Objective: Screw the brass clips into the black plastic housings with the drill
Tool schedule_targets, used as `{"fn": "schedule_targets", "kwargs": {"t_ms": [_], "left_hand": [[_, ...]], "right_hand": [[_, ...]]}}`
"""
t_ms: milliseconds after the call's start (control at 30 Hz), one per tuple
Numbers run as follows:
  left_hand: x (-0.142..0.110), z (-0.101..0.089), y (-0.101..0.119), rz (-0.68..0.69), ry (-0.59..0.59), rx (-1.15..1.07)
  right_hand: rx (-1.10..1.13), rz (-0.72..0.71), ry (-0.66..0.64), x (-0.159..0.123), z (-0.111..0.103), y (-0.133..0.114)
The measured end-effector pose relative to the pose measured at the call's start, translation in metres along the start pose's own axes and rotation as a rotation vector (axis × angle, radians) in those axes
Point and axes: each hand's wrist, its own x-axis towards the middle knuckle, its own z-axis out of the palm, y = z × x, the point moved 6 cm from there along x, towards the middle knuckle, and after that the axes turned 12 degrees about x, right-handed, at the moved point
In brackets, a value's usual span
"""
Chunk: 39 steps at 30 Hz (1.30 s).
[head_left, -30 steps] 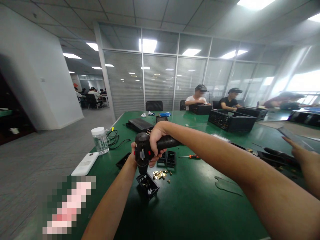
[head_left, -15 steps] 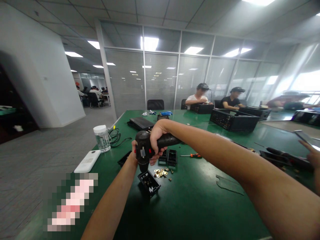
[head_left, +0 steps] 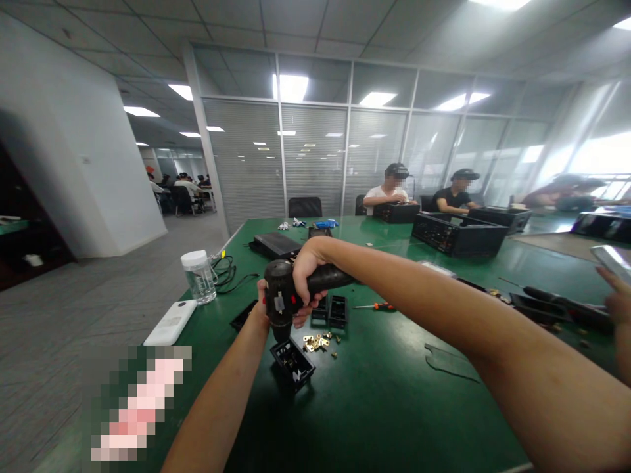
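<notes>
My right hand [head_left: 306, 269] is wrapped round the grip of a black cordless drill [head_left: 279, 286], which points nose down. Around the drill's body closes my left hand [head_left: 262, 307], some of its fingers showing past the far side. The drill's chuck hangs at the back edge of a small black open plastic box [head_left: 283, 370] that sits at an angle on the table. I cannot make out the bit or where its tip touches. Beside the box lies a loose pile of brass-coloured plates and screws [head_left: 315, 342]. Two similar black boxes [head_left: 338, 312] stand just behind.
An orange-handled screwdriver [head_left: 382, 307] lies on the green table [head_left: 374, 407]. At left are a clear bottle [head_left: 200, 279], a white power bank [head_left: 170, 322] and black cables [head_left: 227, 276]. Large black cases [head_left: 458, 234] stand at the back near two people. A co-worker's hand [head_left: 616, 299] holds a phone-like device.
Both my hands keep the drill over the box, with no clear movement. The view shifts slightly. At far right the co-worker's hand and device have moved outward to the right.
</notes>
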Motion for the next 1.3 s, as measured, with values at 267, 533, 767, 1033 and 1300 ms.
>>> {"fn": "schedule_targets", "kwargs": {"t_ms": [267,533,767,1033,1300], "left_hand": [[-0.002,0.001,0.001,0.001,-0.046,-0.03],[-0.002,-0.003,0.0,0.005,-0.057,-0.127],[-0.005,0.003,0.008,0.023,-0.015,-0.115],[-0.005,-0.003,0.005,0.026,0.039,-0.111],[-0.004,-0.004,0.0,0.014,-0.002,-0.122]], "right_hand": [[0.009,0.005,-0.021,0.002,-0.002,-0.003],[0.006,0.004,-0.057,0.004,-0.007,-0.003],[0.01,0.012,-0.079,0.007,-0.008,-0.01],[0.001,0.011,-0.056,0.005,-0.01,-0.011],[0.005,0.01,-0.053,0.005,-0.011,-0.006]]}}
